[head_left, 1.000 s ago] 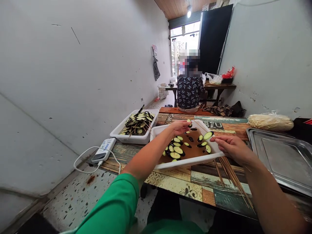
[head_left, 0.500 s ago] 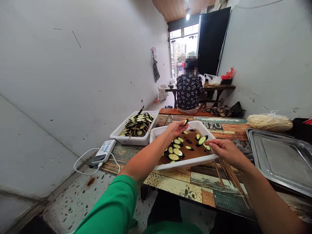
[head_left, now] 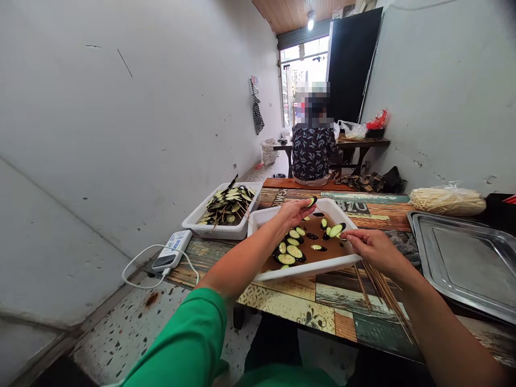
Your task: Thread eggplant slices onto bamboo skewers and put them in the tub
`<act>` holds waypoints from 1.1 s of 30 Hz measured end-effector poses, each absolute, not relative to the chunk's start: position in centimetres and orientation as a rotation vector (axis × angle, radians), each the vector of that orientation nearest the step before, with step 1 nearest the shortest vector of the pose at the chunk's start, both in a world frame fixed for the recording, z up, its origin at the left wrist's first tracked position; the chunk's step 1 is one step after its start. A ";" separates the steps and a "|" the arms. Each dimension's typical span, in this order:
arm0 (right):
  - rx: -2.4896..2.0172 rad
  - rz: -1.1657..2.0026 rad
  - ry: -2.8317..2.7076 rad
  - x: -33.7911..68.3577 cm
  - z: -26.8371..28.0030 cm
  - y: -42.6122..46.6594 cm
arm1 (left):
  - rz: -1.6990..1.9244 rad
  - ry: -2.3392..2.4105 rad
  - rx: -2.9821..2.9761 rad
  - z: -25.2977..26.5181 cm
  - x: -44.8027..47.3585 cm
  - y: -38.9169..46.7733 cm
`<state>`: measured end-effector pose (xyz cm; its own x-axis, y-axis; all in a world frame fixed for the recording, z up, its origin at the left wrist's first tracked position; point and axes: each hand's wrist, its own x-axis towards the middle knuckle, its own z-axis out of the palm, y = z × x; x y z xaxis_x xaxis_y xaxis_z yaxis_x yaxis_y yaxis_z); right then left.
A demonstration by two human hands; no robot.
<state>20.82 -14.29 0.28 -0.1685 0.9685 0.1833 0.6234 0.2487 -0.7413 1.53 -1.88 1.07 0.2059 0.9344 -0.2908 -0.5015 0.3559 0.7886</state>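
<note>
My left hand (head_left: 295,212) is closed on a dark-skinned eggplant slice (head_left: 312,202) above the far side of a white tub (head_left: 306,272). In my right hand (head_left: 368,244), at the tub's right rim, the fingers pinch a thin wooden skewer (head_left: 325,215) that slants up toward the left hand. A pale eggplant slice (head_left: 336,230) sits along the skewer close to my right fingertips. Whether the skewer's tip enters the slice in my left hand I cannot tell. Several more eggplant slices (head_left: 286,259) float in brownish liquid inside the tub.
Loose skewers (head_left: 382,293) lie right of the tub. A second white tub (head_left: 217,231) holds piled skewered slices. Metal trays (head_left: 470,263) and bagged pale noodle-like food (head_left: 447,200) are at right, a cabled white device (head_left: 173,250) at left. A person (head_left: 313,153) sits ahead, back turned.
My left hand and its eggplant slice have shifted slightly right and toward the skewer. The right hand stays nearly in place. Floating slices have drifted a little.
</note>
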 end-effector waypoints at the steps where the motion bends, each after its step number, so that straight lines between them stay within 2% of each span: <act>1: -1.454 0.650 -1.893 20.8 0.2 -14.3 | 1.100 0.857 0.620 1.0 1.6 -1.9; 5: -1.473 0.554 -1.904 20.6 0.3 -14.3 | 1.090 0.846 0.647 0.8 1.9 -2.0; 17: -1.430 0.536 -1.845 20.7 -0.5 -14.2 | 1.002 0.833 0.749 0.7 2.1 -2.9; 26: -1.483 0.413 -1.731 19.8 -0.7 -14.0 | 0.761 0.701 0.902 0.0 4.3 -5.1; 30: -1.469 0.464 -1.648 19.8 -0.7 -13.8 | 0.806 0.900 1.016 -0.6 3.8 -3.9; 33: -1.466 0.524 -1.568 19.9 -0.7 -13.7 | 0.929 1.213 1.399 -1.8 3.4 -3.1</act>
